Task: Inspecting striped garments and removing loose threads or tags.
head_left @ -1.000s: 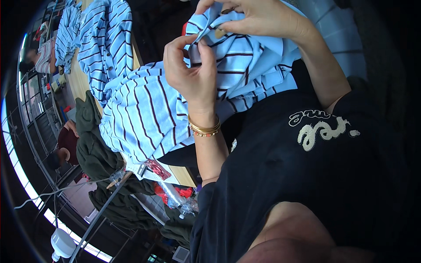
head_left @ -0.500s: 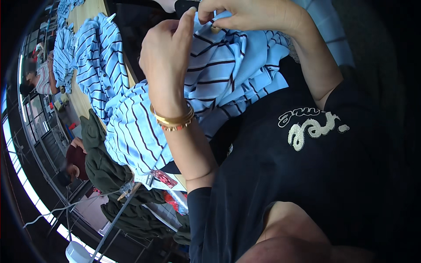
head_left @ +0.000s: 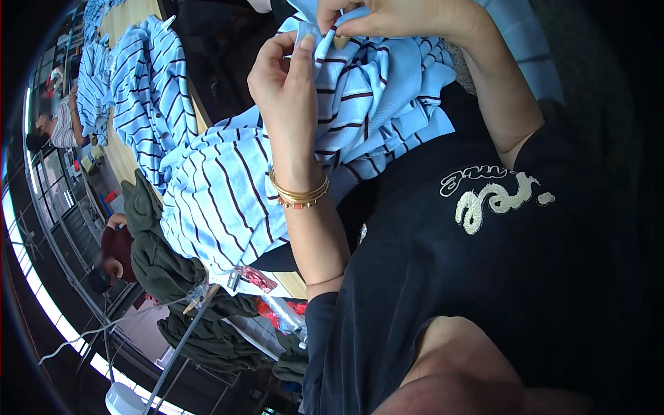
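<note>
A light blue knit garment with dark stripes lies bunched across my lap and runs over onto the table. My left hand, with gold bangles at the wrist, pinches a fold of it between thumb and fingers. Close beside it, my right hand grips the same cloth near the top edge, fingers bent and pressed together. Under the right fingers shows a small yellowish piece; its kind I cannot make out. Part of the right hand is cut off by the picture's upper edge.
More blue striped garments are piled along the wooden table. Dark green garments lie nearer on the left, by a red plastic packet and a metal pole. Two people work farther off at the left.
My left hand has moved right and slightly down, its fingers now pinching the cloth beside the right hand. The right hand has shifted slightly upward, still gripping the garment.
</note>
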Action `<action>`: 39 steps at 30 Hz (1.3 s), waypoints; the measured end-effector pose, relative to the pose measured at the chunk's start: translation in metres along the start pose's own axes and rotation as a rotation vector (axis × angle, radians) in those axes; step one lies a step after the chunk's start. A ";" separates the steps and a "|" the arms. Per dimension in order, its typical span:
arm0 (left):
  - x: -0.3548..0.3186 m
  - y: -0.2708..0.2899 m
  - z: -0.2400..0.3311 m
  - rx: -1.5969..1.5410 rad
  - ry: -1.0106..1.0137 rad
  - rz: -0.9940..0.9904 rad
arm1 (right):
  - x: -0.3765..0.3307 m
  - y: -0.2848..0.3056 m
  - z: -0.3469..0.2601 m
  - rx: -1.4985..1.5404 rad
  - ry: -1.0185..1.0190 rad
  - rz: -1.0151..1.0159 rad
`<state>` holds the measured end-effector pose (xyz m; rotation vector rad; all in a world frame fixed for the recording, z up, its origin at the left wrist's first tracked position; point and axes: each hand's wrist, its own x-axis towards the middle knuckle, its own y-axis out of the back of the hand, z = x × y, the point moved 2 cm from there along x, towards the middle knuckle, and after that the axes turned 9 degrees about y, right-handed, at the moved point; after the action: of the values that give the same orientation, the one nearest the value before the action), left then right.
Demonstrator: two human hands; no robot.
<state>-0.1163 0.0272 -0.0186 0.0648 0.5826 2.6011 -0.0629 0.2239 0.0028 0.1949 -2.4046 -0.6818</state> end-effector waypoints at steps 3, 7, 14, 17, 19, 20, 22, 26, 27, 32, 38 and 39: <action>-0.008 0.001 -0.005 -0.206 -0.031 0.021 | 0.003 -0.003 -0.001 0.116 0.080 0.057; -0.015 0.001 -0.001 -0.339 0.000 0.025 | 0.002 -0.008 -0.003 -0.058 0.212 0.091; -0.018 0.006 -0.001 -0.352 -0.034 0.029 | 0.004 -0.018 0.000 -0.166 0.388 0.157; -0.014 0.004 -0.004 -0.340 -0.029 0.000 | 0.002 -0.016 0.001 -0.151 0.423 0.201; -0.013 0.004 -0.003 -0.333 -0.044 0.009 | 0.003 -0.015 -0.001 -0.163 0.419 0.192; -0.013 0.004 -0.003 -0.322 -0.058 0.016 | 0.004 -0.016 -0.001 -0.175 0.414 0.187; -0.014 0.004 -0.005 -0.335 -0.077 0.033 | 0.006 -0.017 -0.001 -0.156 0.412 0.178; -0.016 0.003 -0.004 -0.277 -0.125 0.065 | 0.008 -0.018 0.001 -0.146 0.422 0.160; -0.016 0.004 -0.003 -0.291 -0.120 0.080 | 0.008 -0.018 0.001 -0.141 0.426 0.140; -0.018 0.006 -0.004 -0.055 -0.132 0.156 | 0.009 -0.026 0.006 -0.121 0.404 0.194; -0.027 0.005 0.019 -0.152 0.056 0.133 | 0.013 -0.027 -0.004 -0.020 0.109 0.118; -0.025 0.003 0.016 -0.237 0.017 0.130 | 0.013 -0.028 -0.002 -0.001 0.121 0.125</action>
<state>-0.0935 0.0196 -0.0018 0.0046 0.2809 2.7800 -0.0730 0.1951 -0.0030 0.0817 -2.2788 -0.5971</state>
